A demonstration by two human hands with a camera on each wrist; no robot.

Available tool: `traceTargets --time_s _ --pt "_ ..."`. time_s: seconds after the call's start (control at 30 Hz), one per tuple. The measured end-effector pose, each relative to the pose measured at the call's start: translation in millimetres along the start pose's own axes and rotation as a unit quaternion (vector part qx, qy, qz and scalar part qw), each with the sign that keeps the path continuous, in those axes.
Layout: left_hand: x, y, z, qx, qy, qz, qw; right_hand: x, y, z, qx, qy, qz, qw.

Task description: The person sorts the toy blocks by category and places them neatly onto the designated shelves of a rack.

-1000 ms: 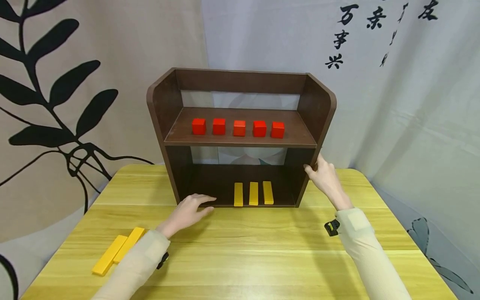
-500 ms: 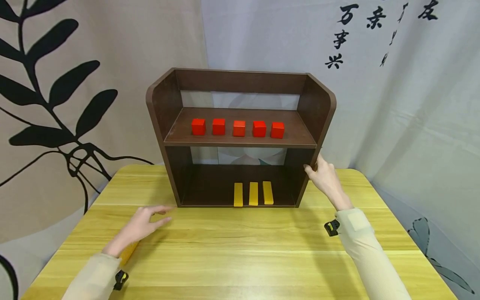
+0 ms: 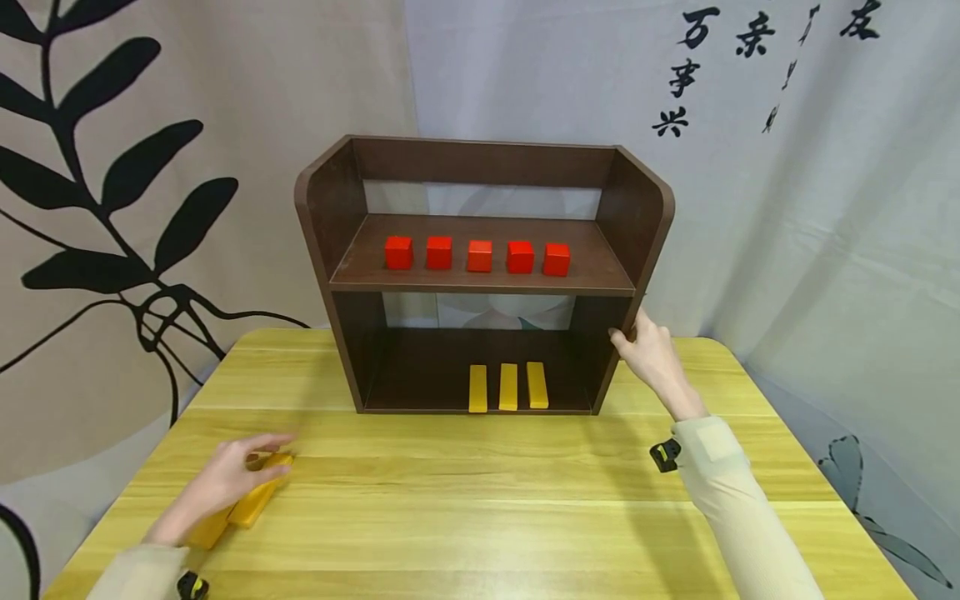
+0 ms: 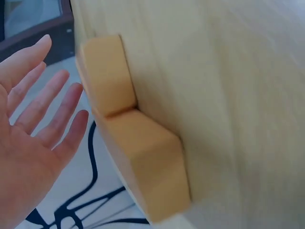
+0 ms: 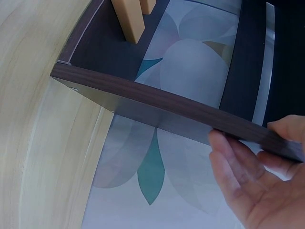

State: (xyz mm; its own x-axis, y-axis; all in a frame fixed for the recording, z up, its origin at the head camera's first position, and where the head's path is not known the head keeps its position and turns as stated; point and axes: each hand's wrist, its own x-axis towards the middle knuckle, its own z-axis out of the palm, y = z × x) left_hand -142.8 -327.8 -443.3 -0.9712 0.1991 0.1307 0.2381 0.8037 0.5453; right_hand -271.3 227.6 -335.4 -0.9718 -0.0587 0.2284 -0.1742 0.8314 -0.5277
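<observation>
My left hand [image 3: 225, 477] hovers over two yellow blocks on the left of the table, with fingers extended and thumb apart. One long block [image 3: 255, 504] shows beside the thumb; the other block [image 3: 208, 531] is partly hidden under the hand. The left wrist view has both blocks [image 4: 108, 76] lying against each other, a gap between them and the fingers [image 4: 61, 119]. At the right, my right hand [image 3: 654, 358] grips the side panel of a dark brown two-tier shelf [image 3: 651, 208]. Its thumb and fingers [image 5: 238, 164] lie on opposite sides of that panel's edge.
Several red cubes [image 3: 480, 257] stand in a row on the upper tier. Three upright yellow blocks [image 3: 508, 387] stand toward the right of the lower tier. The wooden table [image 3: 480, 508] extends in front of the shelf, and a printed curtain [image 3: 525, 75] hangs behind.
My left hand has moved from the lower tier's front left, back and down to the left, to the two lying yellow blocks. My right hand has stayed on the side panel.
</observation>
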Motion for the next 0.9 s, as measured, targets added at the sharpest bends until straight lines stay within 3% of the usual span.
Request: traceTargets --time_s 0.47,0.63,0.9 --pt "-8.5 -20.2 -4.6 0.042 -0.019 -0.065 0.9968 0 -1 -1 -0.003 0.001 0.004 1.0" --pt "-7.5 -19.0 -3.7 0.049 -0.037 -0.052 0.9968 0 -1 -1 -0.005 0.002 0.001 1.0" --pt "-7.0 -14.0 -3.0 0.058 -0.103 -0.021 0.9928 1 0 1 -0.005 0.002 0.001 1.0"
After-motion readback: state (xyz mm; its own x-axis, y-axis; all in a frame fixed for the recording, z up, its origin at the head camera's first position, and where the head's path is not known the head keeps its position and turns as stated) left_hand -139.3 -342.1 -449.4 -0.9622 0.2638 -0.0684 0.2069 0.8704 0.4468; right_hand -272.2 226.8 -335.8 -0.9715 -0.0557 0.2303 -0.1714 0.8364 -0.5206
